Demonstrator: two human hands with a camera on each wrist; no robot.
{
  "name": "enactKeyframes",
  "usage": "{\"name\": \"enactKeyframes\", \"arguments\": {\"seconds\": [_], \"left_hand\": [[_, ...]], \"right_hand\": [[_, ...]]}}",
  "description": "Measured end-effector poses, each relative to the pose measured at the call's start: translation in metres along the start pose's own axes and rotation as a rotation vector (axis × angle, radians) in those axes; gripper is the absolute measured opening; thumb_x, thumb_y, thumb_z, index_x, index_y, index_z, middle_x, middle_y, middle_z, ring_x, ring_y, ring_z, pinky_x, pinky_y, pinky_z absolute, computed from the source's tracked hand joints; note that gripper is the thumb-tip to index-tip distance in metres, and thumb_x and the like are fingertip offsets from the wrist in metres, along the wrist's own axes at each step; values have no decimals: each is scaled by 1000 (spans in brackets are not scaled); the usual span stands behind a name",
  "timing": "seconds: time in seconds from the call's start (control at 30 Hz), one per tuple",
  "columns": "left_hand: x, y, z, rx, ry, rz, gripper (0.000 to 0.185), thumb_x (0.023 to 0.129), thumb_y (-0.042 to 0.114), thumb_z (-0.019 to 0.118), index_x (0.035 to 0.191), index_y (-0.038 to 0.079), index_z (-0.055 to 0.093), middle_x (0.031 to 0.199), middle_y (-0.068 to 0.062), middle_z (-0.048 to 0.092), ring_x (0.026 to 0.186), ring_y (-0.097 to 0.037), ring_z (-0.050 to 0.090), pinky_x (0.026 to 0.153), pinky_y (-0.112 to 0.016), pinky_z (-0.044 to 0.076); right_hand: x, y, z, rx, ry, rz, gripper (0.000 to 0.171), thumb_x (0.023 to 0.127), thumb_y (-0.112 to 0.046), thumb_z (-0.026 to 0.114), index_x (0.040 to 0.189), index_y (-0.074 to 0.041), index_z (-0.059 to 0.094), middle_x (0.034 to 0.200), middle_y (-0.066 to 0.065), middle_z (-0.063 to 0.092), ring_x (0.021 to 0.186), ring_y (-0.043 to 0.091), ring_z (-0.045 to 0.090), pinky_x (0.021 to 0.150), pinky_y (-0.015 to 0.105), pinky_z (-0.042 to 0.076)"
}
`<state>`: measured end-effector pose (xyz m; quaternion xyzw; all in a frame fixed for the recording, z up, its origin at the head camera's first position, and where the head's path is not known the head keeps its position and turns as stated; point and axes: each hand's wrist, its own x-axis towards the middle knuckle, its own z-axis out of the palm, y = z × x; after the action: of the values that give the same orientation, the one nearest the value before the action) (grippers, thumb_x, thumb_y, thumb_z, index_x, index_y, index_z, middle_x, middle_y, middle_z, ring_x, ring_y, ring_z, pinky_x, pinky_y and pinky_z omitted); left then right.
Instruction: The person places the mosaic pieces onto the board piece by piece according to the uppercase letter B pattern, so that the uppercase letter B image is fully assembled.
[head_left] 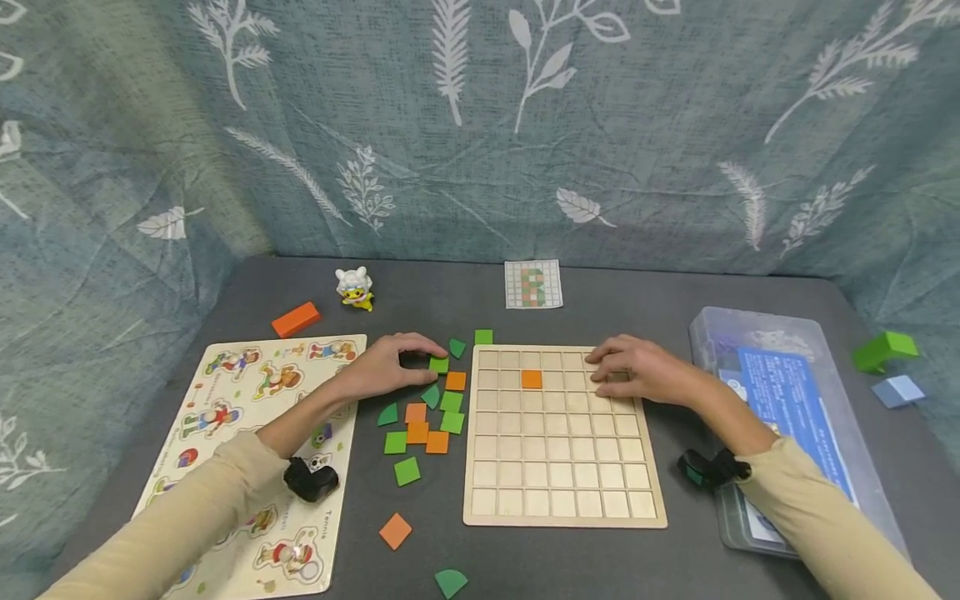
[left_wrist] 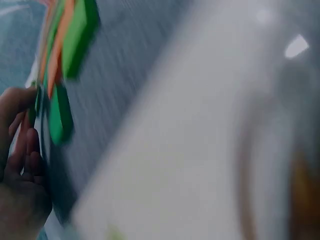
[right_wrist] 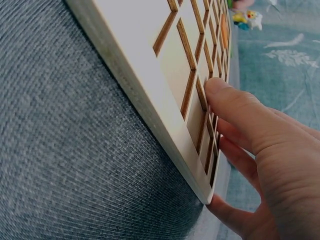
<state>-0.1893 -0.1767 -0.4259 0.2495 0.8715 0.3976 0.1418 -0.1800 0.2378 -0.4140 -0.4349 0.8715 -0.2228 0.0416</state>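
Observation:
My left hand is above the loose tiles left of the board, pinching a green square tile between thumb and forefinger. The left wrist view shows that hand at its left edge, dim and blurred. My right hand rests its fingers on the upper right of a wooden grid board; the right wrist view shows the thumb on the grid. One orange square tile sits in a cell near the board's top. Several orange tiles and green tiles lie left of the board.
Behind the board lies a small pattern card. A picture puzzle board is under my left forearm; a clear plastic box is at the right. A figurine, an orange block and a green block are farther out.

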Motion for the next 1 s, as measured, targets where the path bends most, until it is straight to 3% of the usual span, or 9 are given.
{"name": "enactKeyframes", "arguments": {"seconds": [0.13, 0.23, 0.53, 0.8, 1.0], "left_hand": [[7, 16, 7, -29, 86, -6, 30, 88, 15, 71, 117, 9, 69, 107, -10, 65, 89, -17, 57, 79, -31, 48], [17, 35, 20, -20, 106, 28, 26, 87, 14, 71, 113, 9, 71, 103, -9, 64, 84, -15, 56, 76, -29, 47], [52, 85, 68, -3, -28, 164, 17, 86, 12, 70, 102, 9, 72, 96, -6, 67, 81, -11, 60, 73, -21, 49], [67, 100, 84, 143, -38, 194, 13, 83, 8, 70, 96, 6, 73, 90, -6, 64, 77, -15, 56, 70, -18, 45], [72, 101, 89, 177, -37, 209, 13, 84, 9, 71, 96, 6, 74, 90, -7, 65, 77, -15, 57, 70, -18, 44]], "right_hand": [[2, 1, 1, 0, -9, -3, 14, 85, -19, 73, 98, -14, 75, 117, 10, 66, 105, 26, 60, 84, 41, 52], [2, 1, 0, 5, -15, 5, 14, 86, -19, 73, 98, -15, 75, 117, 10, 66, 105, 27, 60, 84, 42, 52], [2, 1, 0, 27, -21, 15, 16, 85, -20, 73, 100, -14, 75, 118, 9, 66, 107, 26, 60, 86, 42, 52], [1, 2, 0, 20, -13, 0, 14, 86, -19, 73, 99, -14, 75, 117, 10, 66, 107, 27, 60, 86, 42, 52], [-2, 4, 0, 22, -1, -8, 14, 85, -18, 73, 98, -14, 75, 116, 10, 66, 106, 27, 60, 85, 42, 52]]}}
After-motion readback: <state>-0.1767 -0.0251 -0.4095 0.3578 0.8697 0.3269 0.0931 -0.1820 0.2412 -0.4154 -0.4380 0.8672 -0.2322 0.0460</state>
